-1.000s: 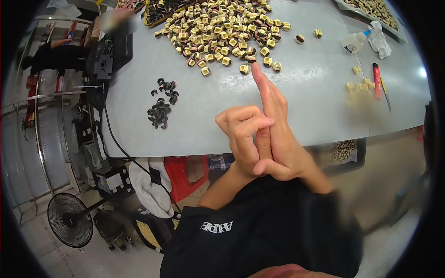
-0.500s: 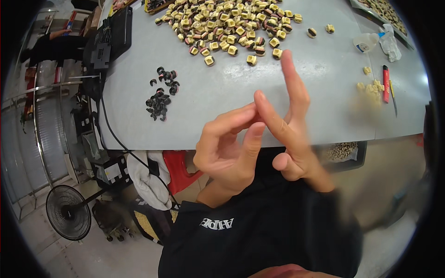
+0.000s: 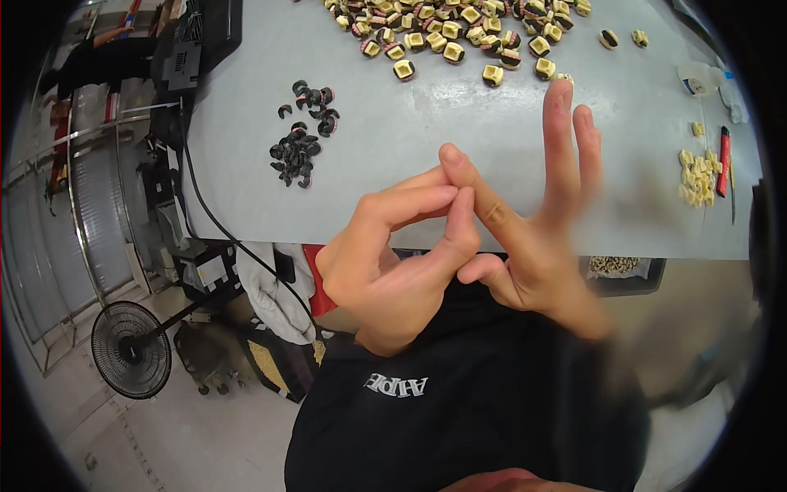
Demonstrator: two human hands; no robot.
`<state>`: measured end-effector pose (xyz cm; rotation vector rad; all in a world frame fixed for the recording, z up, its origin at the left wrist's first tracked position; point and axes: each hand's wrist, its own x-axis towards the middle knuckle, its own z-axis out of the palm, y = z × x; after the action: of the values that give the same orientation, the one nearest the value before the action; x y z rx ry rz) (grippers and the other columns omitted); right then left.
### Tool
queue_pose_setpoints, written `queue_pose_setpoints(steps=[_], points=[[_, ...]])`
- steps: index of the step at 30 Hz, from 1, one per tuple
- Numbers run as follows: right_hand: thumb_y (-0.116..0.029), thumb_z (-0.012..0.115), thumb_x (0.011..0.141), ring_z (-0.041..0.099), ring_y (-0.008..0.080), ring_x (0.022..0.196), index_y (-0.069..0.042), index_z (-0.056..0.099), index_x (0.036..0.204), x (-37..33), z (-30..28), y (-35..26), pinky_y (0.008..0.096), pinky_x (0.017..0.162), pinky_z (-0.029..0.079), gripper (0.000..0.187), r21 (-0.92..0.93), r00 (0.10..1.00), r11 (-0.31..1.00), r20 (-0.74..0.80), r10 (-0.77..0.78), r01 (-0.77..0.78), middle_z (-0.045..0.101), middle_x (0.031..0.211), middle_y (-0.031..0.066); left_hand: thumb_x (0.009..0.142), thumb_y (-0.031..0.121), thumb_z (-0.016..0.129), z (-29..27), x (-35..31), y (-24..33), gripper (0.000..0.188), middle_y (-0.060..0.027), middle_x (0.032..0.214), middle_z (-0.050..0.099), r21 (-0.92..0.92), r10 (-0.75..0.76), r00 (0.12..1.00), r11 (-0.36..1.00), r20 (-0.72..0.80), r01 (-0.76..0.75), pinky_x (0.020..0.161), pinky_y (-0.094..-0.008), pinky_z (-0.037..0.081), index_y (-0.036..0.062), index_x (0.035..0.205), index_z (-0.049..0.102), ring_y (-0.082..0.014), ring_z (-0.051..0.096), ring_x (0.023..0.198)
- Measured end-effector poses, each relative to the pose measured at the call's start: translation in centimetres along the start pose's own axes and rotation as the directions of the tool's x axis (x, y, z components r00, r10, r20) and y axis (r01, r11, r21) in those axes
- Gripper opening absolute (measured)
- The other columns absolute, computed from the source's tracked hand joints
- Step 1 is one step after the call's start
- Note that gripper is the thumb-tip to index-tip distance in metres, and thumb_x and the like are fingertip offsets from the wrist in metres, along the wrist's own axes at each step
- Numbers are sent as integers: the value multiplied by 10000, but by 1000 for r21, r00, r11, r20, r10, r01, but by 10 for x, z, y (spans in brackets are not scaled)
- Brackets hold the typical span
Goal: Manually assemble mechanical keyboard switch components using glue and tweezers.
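Note:
My left hand [image 3: 385,262] is raised in front of my chest, its thumb and fingertips pinched together. Those tips press against the index finger of my right hand [image 3: 541,254], and anything between them is hidden. That right hand has its fingers stretched apart, with nothing seen in it. On the grey table [image 3: 410,139] behind them spreads a large pile of small cream, black and pink pieces [image 3: 453,52]. Small curved black pieces [image 3: 295,152] are heaped at the left. Loose cream pieces [image 3: 698,179] are grouped at the right.
A red pen-like stick [image 3: 724,161] and a clear bottle [image 3: 697,80] are at the table's right side. A black cable [image 3: 213,246] runs down past the left edge. Below, a standing fan [image 3: 131,350] is on the floor, and a dark tray of bits [image 3: 619,275] shows under the table.
My left thumb has closed against the fingertips. More of my right hand's fingers now stretch upward. The whole view has shifted, so the pile appears higher and farther right.

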<state>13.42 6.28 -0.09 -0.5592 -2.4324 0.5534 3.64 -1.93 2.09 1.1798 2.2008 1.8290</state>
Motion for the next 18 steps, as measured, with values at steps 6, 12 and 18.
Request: queue_pose_setpoints(steps=[6, 12, 18], points=[[-625, 280, 897, 163, 420, 1365, -162, 606, 1226, 0, 3, -2, 507, 1083, 86, 655, -9, 1000, 1000, -2, 2, -2, 147, 1452, 337, 708, -100, 700, -2, -1, -7, 172, -177, 846, 684, -4, 16, 1000, 1000, -24, -16, 682, -254, 536, -53, 836, 596, -169, 671, 743], [-620, 309, 894, 152, 424, 1363, -185, 619, 1211, 0, 3, -3, 522, 1077, 86, 621, -32, 1000, 999, -9, -11, 11, 159, 1447, 342, 713, -108, 686, -1, 1, -6, 156, -148, 777, 677, -79, -27, 997, 997, -76, 21, 671, -258, 543, -57, 811, 576, -177, 673, 737], [-609, 340, 893, 139, 423, 1361, -208, 628, 1199, 0, 1, -2, 524, 1078, 89, 582, 20, 1000, 1000, 1, -24, 24, 148, 1450, 341, 720, -126, 663, -12, 8, -5, 228, -161, 801, 651, -232, -106, 994, 967, -6, 102, 638, -267, 559, -46, 887, 530, -228, 678, 753]])
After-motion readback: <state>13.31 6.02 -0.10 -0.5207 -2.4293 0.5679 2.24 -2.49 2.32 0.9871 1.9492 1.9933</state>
